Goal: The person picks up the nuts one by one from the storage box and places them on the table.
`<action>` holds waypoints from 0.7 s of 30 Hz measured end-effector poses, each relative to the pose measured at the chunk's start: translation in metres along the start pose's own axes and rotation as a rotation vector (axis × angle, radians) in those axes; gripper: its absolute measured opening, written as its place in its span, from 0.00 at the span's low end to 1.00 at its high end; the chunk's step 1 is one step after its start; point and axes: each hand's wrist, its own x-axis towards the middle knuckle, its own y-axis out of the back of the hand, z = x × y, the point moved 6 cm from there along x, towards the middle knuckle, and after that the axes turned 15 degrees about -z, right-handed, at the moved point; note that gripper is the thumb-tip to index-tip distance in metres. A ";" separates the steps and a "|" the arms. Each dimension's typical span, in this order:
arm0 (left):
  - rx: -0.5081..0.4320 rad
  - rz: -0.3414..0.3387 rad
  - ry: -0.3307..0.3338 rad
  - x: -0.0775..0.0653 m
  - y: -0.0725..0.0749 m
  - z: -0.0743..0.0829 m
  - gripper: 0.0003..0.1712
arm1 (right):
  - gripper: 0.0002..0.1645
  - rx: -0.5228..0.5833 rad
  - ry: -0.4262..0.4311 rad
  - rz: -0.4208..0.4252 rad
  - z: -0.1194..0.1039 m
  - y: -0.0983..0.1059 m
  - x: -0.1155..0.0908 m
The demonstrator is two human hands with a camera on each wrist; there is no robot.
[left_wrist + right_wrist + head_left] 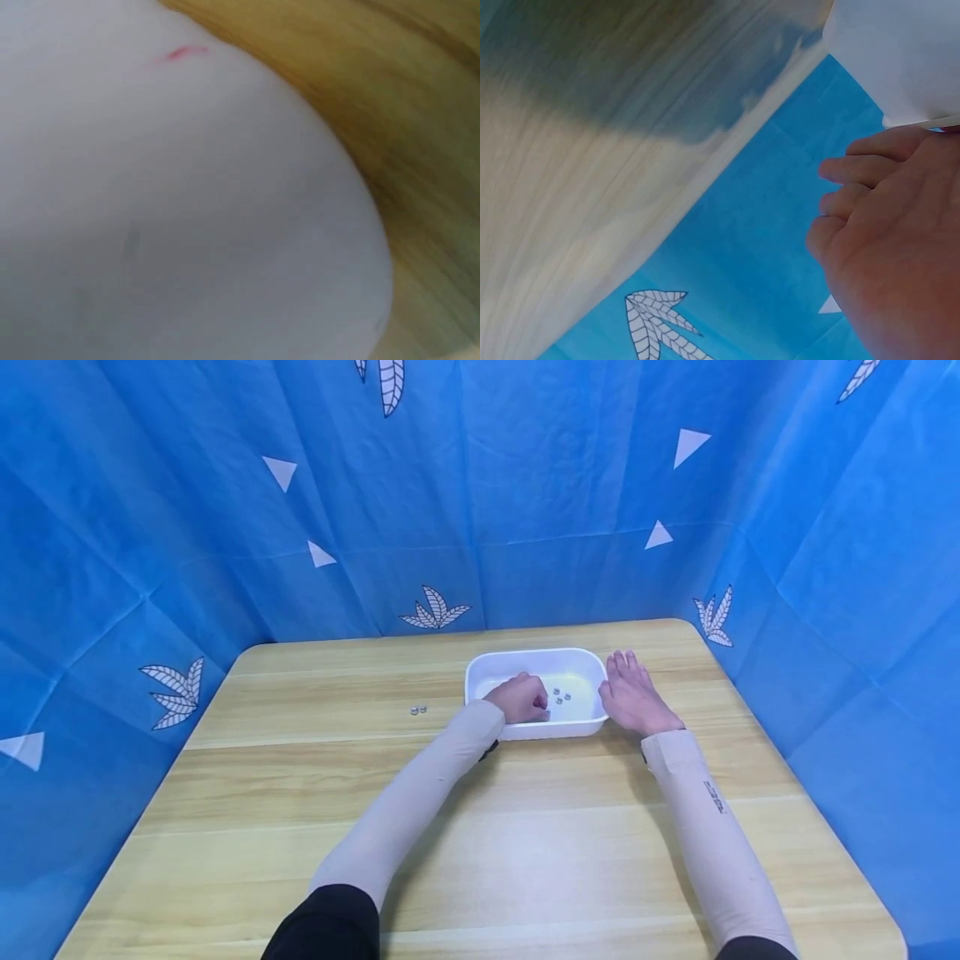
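Note:
A white plastic tray (480,662) stands on the table toward the back. Inside it is my left hand (517,697), its fingers curled and lowered toward the tray floor. At those fingertips shows a small silvery metal nut (546,716), partly hidden by the hand. Several more small silvery nuts (558,700) lie on the tray floor just right of the hand. My right hand (637,700) is at the tray's right end, touching the rim with its fingers fairly straight. In the right wrist view, the fingers (859,172) lie beside the tray wall (900,60).
Two small silvery nuts (417,710) lie on the wooden table (337,793), left of the tray. A blue curtain (525,485) with white leaf and triangle prints hangs behind and along the sides. The left wrist view holds only the tray's wall (187,172) and wood grain.

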 end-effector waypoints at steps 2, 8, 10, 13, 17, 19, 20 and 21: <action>-0.002 -0.002 0.007 0.001 0.000 0.001 0.10 | 0.39 -0.002 -0.003 0.000 0.000 0.000 -0.001; 0.012 -0.014 0.037 0.005 -0.002 0.000 0.11 | 0.39 -0.006 -0.004 0.002 0.001 0.001 -0.002; 0.015 -0.018 0.045 0.006 -0.003 0.000 0.11 | 0.39 -0.003 -0.004 -0.001 0.002 0.000 -0.001; 0.020 -0.026 0.050 0.006 -0.003 -0.001 0.11 | 0.39 0.000 -0.002 -0.003 0.001 0.000 -0.001; 0.066 -0.043 0.041 0.001 -0.001 0.002 0.08 | 0.39 -0.006 -0.002 -0.002 0.001 0.000 0.000; 0.109 -0.051 0.035 -0.001 0.000 0.003 0.06 | 0.39 -0.008 -0.003 -0.003 0.001 0.000 0.001; 0.130 -0.053 0.036 -0.001 0.000 0.003 0.05 | 0.39 -0.008 -0.003 -0.003 0.001 0.000 0.001; 0.149 -0.056 0.036 -0.001 0.001 0.002 0.05 | 0.39 -0.009 -0.003 -0.001 0.002 0.000 0.001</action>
